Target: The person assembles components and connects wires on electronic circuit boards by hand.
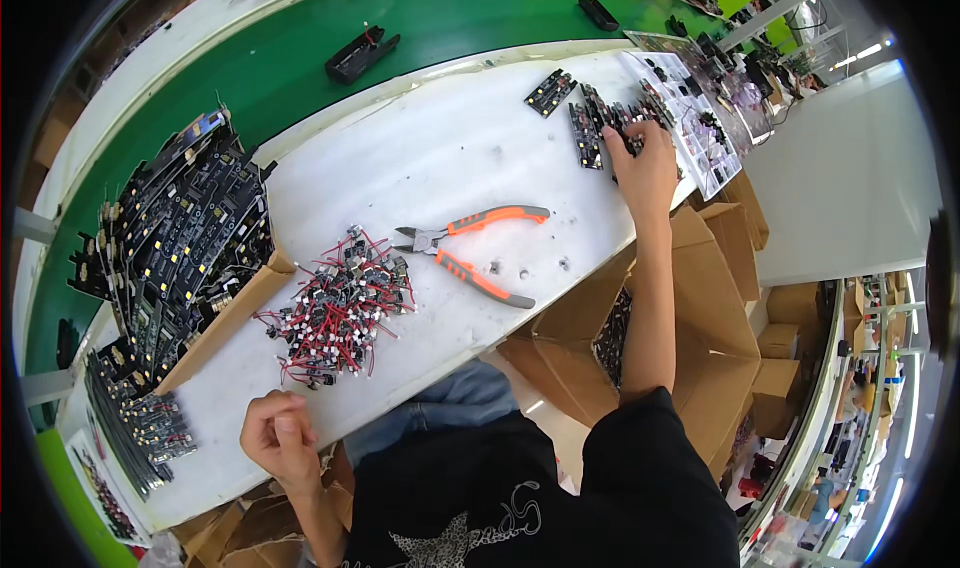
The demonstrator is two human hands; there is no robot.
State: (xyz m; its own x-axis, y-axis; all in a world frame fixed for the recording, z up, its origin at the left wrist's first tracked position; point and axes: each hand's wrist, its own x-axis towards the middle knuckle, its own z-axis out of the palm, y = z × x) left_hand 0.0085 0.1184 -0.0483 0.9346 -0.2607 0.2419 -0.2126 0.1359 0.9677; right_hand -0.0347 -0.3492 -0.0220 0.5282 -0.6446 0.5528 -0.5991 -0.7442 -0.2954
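Note:
My right hand [645, 168] reaches far to the right across the white table [440, 158] and rests its fingers on a heap of small black circuit boards [600, 123]; whether it grips one I cannot tell. My left hand [280, 436] is curled into a loose fist at the table's near edge, holding nothing that I can see. Between them lies a pile of small parts with red wires [340, 308]. Orange-handled cutting pliers [475, 248] lie just right of that pile.
A cardboard box [235, 313] crammed with black circuit boards [180, 228] sits at the left. A green conveyor belt [300, 28] behind the table carries black parts [360, 53]. Open cardboard boxes [720, 348] stand below the table's right side.

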